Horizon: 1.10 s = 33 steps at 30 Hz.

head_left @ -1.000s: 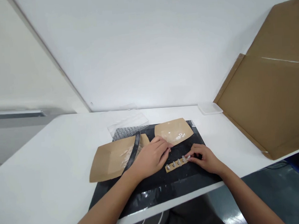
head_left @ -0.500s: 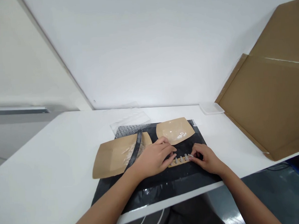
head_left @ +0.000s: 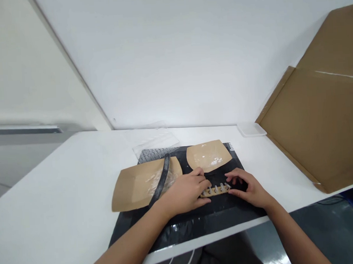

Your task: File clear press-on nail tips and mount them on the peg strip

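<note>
A narrow tan strip (head_left: 215,191) lies on the black mat (head_left: 196,221), with several small clear tube-like pieces (head_left: 222,186) standing along it. The piece at its right end leans to one side. My left hand (head_left: 191,190) holds the strip's left end between thumb and fingers, hiding part of it. At the other end my right hand (head_left: 250,187) is open, thumb and fingers apart around the end of the strip. I see nothing held in it.
A long tan paper tray (head_left: 129,189) with clear bits is crossed by a dark curved band (head_left: 161,180). Behind the strip is a smaller tray (head_left: 208,152) with clear pieces. Clear sheets (head_left: 156,143), a plastic lid (head_left: 251,129) and a large cardboard box (head_left: 326,124) are farther off.
My right thumb and fingers have spread apart, off the clear piece at the strip's right end. My left hand stays at the left end. The whole view has shifted slightly.
</note>
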Each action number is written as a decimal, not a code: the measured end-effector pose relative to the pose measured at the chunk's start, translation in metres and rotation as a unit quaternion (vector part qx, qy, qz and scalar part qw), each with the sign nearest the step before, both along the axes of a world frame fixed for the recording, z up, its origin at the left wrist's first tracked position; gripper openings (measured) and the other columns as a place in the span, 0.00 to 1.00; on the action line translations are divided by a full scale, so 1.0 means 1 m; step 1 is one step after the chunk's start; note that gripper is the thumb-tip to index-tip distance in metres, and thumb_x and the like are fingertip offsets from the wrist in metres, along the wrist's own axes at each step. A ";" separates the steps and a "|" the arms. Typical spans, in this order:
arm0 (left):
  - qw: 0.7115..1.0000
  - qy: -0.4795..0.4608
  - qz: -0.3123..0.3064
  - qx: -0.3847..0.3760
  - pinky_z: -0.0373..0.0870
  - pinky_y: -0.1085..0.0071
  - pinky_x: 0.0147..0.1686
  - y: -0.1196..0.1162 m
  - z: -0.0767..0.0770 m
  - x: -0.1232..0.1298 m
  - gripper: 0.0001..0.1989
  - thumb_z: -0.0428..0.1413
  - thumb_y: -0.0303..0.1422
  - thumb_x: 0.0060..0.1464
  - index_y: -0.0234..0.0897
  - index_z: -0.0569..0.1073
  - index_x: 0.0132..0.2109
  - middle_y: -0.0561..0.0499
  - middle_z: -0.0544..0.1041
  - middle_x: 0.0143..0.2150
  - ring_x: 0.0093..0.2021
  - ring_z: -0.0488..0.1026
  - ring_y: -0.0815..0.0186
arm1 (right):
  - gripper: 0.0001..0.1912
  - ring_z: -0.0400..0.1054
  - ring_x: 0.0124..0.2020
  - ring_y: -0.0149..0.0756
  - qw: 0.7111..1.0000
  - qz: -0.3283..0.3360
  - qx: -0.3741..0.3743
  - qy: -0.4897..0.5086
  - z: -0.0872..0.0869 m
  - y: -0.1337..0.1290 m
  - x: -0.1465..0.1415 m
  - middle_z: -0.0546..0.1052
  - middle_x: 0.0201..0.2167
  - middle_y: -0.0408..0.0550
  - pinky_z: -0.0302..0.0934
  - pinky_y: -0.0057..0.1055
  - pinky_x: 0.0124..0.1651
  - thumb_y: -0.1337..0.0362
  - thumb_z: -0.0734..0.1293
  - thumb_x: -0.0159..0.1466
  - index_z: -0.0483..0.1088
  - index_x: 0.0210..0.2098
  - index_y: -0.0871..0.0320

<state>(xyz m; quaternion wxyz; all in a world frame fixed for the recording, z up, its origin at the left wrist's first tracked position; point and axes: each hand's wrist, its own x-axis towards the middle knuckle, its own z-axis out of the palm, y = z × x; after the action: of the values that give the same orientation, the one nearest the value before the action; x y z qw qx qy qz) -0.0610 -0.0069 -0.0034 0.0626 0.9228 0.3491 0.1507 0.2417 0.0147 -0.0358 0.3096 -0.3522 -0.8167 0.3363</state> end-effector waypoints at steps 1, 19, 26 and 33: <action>1.000 0.006 0.001 -0.003 0.73 0.61 0.44 0.000 0.000 0.001 0.15 0.69 0.39 0.58 0.36 0.79 0.48 0.44 0.82 0.41 0.52 0.74 0.51 | 0.25 0.73 0.44 0.39 1.000 0.006 0.000 0.001 0.001 0.000 0.001 0.79 0.49 0.49 0.67 0.38 0.45 0.55 0.74 0.68 0.70 0.63 0.47; 1.000 -0.009 0.014 -0.018 0.71 0.63 0.39 -0.002 0.001 0.004 0.09 0.66 0.34 0.60 0.38 0.77 0.45 0.46 0.81 0.38 0.51 0.75 0.52 | 0.10 0.79 0.48 0.41 0.993 0.017 -0.089 0.072 -0.002 0.003 -0.002 0.84 0.49 0.48 0.73 0.43 0.52 0.56 0.76 0.66 0.81 0.45 0.49; 1.000 -0.013 0.015 -0.019 0.72 0.64 0.39 -0.002 -0.001 0.003 0.11 0.67 0.34 0.59 0.38 0.77 0.47 0.45 0.81 0.39 0.50 0.75 0.52 | 0.22 0.77 0.37 0.37 0.991 -0.041 -0.108 0.065 -0.009 0.003 -0.002 0.85 0.45 0.48 0.68 0.35 0.37 0.54 0.81 0.59 0.78 0.49 0.51; 0.999 -0.024 0.017 -0.016 0.72 0.64 0.40 -0.002 -0.001 0.002 0.10 0.65 0.34 0.61 0.38 0.77 0.48 0.45 0.81 0.40 0.50 0.74 0.52 | 0.39 0.77 0.44 0.39 0.995 -0.025 -0.092 0.008 -0.006 0.004 0.001 0.80 0.57 0.52 0.66 0.34 0.37 0.53 0.82 0.58 0.67 0.65 0.48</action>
<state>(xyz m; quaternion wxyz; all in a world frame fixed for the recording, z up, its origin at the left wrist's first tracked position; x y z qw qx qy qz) -0.0589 -0.0086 -0.0045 0.0830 0.9118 0.3654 0.1682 0.2423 0.0186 -0.0415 0.2910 -0.3970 -0.7707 0.4047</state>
